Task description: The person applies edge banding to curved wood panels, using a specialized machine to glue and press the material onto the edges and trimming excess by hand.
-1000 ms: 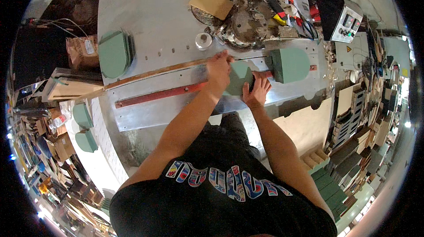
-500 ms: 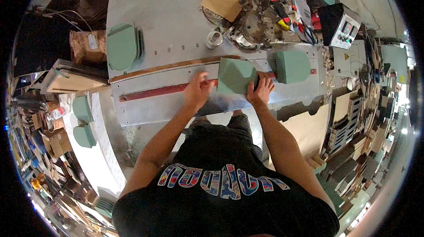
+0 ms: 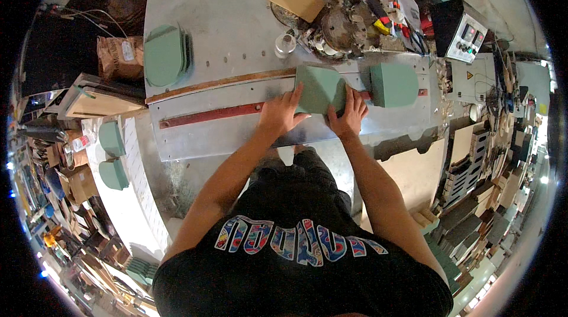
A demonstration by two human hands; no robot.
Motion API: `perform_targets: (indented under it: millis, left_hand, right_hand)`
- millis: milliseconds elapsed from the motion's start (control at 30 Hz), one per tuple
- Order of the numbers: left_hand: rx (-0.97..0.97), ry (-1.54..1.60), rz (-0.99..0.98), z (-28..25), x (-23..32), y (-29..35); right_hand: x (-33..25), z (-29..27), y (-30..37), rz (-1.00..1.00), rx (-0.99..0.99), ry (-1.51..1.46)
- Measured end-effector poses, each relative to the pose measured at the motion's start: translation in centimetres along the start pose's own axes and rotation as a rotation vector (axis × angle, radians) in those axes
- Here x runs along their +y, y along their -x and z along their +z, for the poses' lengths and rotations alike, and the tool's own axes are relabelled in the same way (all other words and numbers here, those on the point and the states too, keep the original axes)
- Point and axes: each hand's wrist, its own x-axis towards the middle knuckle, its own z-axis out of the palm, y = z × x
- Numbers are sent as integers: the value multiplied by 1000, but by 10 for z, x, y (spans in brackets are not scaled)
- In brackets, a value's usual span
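Observation:
Both my hands are on a green board (image 3: 318, 93) over the metal worktable (image 3: 213, 83). My left hand (image 3: 281, 111) grips its left edge, fingers along the side and thumb at the near corner. At the right edge, my right hand (image 3: 350, 112) holds the board with bent fingers. Just beyond my right hand stands a stack of green boards (image 3: 395, 85) with rounded corners. A long red strip (image 3: 207, 117) runs across the table and passes behind the held board. A brown wooden strip (image 3: 219, 87) lies farther back.
More green boards (image 3: 163, 57) are stacked at the table's far left. A clear bottle (image 3: 284, 45) stands near a greasy machine head (image 3: 343, 28). A black control box (image 3: 458, 30) sits at the far right. Two green pieces (image 3: 112, 174) rest on a white surface at left.
My left hand has moved right and now grips the held board's left edge. The board has shifted slightly away from me, while my right hand stays on it.

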Motion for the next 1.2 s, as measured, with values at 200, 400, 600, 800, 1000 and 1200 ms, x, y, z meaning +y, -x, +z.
perform_targets:
  millis: [200, 400, 600, 800, 1000, 1200]
  left_hand:
    - [-7, 18, -27, 5, -2, -9]
    - [38, 258, -134, -10, 0, -12]
    - [315, 592, -552, 1, -2, -48]
    - [32, 142, -543, -22, 28, -34]
    - [-111, 60, -334, -25, 51, -14]
    - [-42, 26, -302, 2, 35, -12]
  right_hand:
    - [-6, -12, 0, -23, -42, -50]
    - [-8, -17, -1, -24, -18, -75]
    - [-8, -15, -2, -46, -16, -110]
    - [-1, -22, 0, -106, -60, -58]
    - [10, -13, 3, -117, -31, -52]
    - [10, -9, 6, -98, -96, -68]
